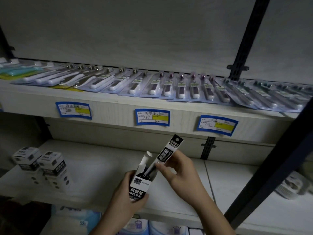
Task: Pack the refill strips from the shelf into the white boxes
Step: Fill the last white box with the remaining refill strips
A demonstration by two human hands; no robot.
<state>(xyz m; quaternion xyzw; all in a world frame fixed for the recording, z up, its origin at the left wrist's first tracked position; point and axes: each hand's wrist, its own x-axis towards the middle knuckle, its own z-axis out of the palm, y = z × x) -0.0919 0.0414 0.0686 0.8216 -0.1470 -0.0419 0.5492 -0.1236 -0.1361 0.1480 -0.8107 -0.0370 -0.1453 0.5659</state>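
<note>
The left hand grips a tall white-and-black cardboard box with its top flap open, above the front edge of the lower white shelf. The right hand pinches a long black-and-white refill strip, tilted, its lower end inside the box. Two similar closed boxes stand near the shelf's left edge.

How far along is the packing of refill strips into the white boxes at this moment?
Done, apparently: two boxes stand on the shelf at left; whether they are filled cannot be told. In hand: the left hand grips an open white box while the right hand pinches a refill strip, its lower end already in the box mouth. Left: pushing it fully in and closing the flap.
</note>
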